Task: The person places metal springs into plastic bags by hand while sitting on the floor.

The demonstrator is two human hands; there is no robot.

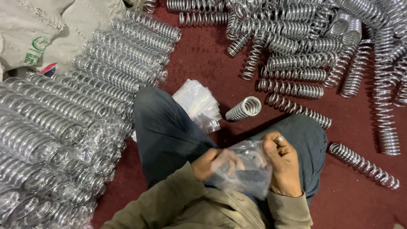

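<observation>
Both hands gripped one clear plastic bag (243, 169) above the lap: the left hand (212, 163) was closed on its near side, partly veiled by the film, and the right hand (283, 163), a ring on one finger, pinched the far edge between thumb and fingers. It sat between the knees of a person in dark trousers (169, 131) and an olive sleeve (169, 203), cross-legged on the floor. Whether anything lay inside the bag could not be told through the crinkled plastic.

To do this well, I would judge that the mouth wanted pulling apart evenly, with the film held taut so it neither tore nor folded shut, and the hands kept low over the lap.

A single loose spring (244, 108) lay just ahead of the knees, beside a stack of empty bags (198, 104). To the left, bagged springs (63, 114) were piled in rows, with a pale sack (38, 34) behind them. Ahead and to the right, bare metal springs (296, 55) were scattered thickly, some overlapping, a few lying apart near the right knee.

Everything rested on a dark red carpet (203, 59), matt and slightly fuzzy; no walls or furniture showed
</observation>
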